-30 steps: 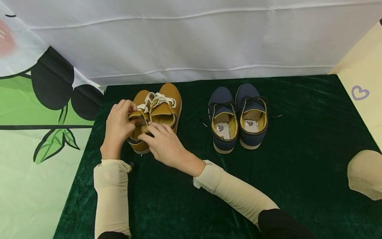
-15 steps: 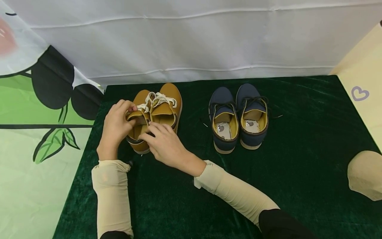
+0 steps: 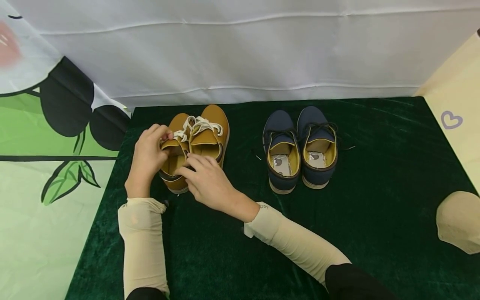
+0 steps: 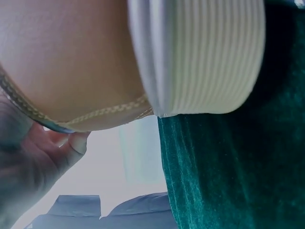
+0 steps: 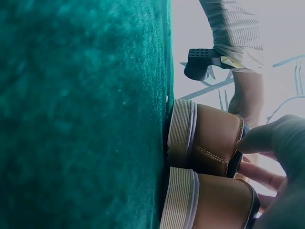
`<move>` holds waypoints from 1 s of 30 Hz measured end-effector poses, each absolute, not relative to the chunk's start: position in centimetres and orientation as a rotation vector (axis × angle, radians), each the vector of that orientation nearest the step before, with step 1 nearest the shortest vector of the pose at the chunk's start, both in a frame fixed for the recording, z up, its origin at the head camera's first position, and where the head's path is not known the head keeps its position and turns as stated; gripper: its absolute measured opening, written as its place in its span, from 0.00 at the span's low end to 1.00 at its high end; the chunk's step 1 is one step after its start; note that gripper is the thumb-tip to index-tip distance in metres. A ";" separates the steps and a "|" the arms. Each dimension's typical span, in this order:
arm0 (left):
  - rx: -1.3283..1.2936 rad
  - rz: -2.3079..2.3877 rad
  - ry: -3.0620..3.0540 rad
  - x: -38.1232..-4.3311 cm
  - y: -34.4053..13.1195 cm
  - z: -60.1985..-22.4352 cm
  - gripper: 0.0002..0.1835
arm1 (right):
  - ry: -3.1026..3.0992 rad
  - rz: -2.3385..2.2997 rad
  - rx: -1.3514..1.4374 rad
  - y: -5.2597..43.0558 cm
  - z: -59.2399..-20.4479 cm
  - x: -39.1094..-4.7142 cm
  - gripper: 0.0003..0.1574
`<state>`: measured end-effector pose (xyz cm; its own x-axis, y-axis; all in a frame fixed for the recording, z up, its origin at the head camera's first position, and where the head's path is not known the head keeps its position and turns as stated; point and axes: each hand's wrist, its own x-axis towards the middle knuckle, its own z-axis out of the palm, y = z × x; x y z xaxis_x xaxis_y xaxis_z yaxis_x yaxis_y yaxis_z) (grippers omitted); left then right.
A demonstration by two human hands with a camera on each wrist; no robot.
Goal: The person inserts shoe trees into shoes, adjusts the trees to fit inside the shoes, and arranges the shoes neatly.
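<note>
A pair of tan lace-up shoes with white laces stands on dark green velvet at the left in the head view. My left hand (image 3: 148, 154) grips the outer collar of the left tan shoe (image 3: 177, 121), thumb at the opening and fingertips near the tongue. At that same shoe's inner rear collar, my right hand (image 3: 208, 181) pinches the edge. Its thumb (image 5: 257, 138) lies on the heel rim in the right wrist view, with fingers reaching between the shoes. The right tan shoe (image 3: 214, 116) stands close beside, toe pointing away. Its rear inner side is partly behind my right fingers.
Two navy shoes, a left one (image 3: 279, 121) and a right one (image 3: 312, 116), stand side by side to the right with dark laces. A beige rounded object (image 3: 459, 221) lies at the right edge. A white cloth backdrop (image 3: 240, 54) rises behind the green velvet surface (image 3: 393, 166).
My left hand and forearm shift slightly while staying at the left tan shoe. The right hand keeps its place, and the shoes stay where they were.
</note>
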<state>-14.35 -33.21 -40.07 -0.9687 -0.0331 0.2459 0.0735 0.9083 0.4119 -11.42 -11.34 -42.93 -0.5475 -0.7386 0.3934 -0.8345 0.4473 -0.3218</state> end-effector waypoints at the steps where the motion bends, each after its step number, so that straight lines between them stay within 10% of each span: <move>1: -0.030 -0.628 -2.823 -14.4 -33.2 -40.1 0.19 | -2.501 0.727 1.376 -11.3 -42.9 -11.4 0.20; 30: -0.198 -0.922 -2.868 -13.2 -32.4 -38.4 0.18 | -2.527 0.828 1.485 -8.1 -41.7 -13.1 0.21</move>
<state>-13.23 -32.37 -38.38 -0.9839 0.0867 0.1564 0.1616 0.8057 0.5699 -13.09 -8.14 -41.68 -0.5212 -0.7811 0.3440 -0.8332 0.3784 -0.4031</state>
